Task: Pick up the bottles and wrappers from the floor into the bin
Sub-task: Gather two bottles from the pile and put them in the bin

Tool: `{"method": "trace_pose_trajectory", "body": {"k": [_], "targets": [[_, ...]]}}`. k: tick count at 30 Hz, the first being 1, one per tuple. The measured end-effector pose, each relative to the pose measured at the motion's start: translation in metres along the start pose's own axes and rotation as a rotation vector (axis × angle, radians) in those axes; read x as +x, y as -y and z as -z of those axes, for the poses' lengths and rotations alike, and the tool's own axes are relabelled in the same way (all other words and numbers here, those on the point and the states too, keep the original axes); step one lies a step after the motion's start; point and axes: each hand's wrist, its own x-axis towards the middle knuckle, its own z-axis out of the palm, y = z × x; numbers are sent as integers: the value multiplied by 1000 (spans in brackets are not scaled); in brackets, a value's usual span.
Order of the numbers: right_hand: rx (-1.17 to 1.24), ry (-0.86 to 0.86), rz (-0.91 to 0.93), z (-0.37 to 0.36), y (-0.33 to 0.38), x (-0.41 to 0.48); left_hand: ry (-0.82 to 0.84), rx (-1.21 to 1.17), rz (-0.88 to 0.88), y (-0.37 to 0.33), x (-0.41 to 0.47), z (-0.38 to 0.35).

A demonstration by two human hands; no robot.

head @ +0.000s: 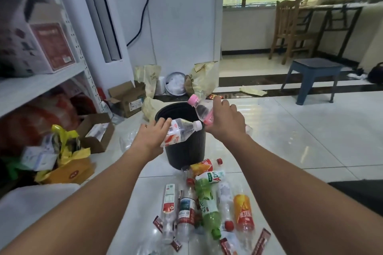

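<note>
Drop step, both hands over the black bin (186, 151): your left hand (150, 137) has the white-capped water bottle (182, 131) tilted across the bin's near rim, fingers laid over its base end, thumb hidden, so can't tell if that grip is clamped or letting go. Your right hand (224, 121) has its grip curled round the lower body of the pink-capped bottle (202, 111), cap up and leaning left, above the bin mouth. Next: release both so they fall inside, not off the rim. Then back to the pile on the floor (290, 141) just in front of the bin: green bottle (207, 203), orange bottle (243, 211), several clear ones, red wrappers (261, 240) among them. Most of the task looks undone
</note>
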Motion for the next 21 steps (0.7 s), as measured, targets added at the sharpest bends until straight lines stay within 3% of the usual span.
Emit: {"method": "trace_pose_trajectory", "body": {"k": [11, 21], "targets": [[19, 54, -91, -55, 39, 52, 17, -108, 20, 50, 48, -32], [38, -37, -104, -91, 46, 113, -9, -108, -31, 81, 107, -62]]}}
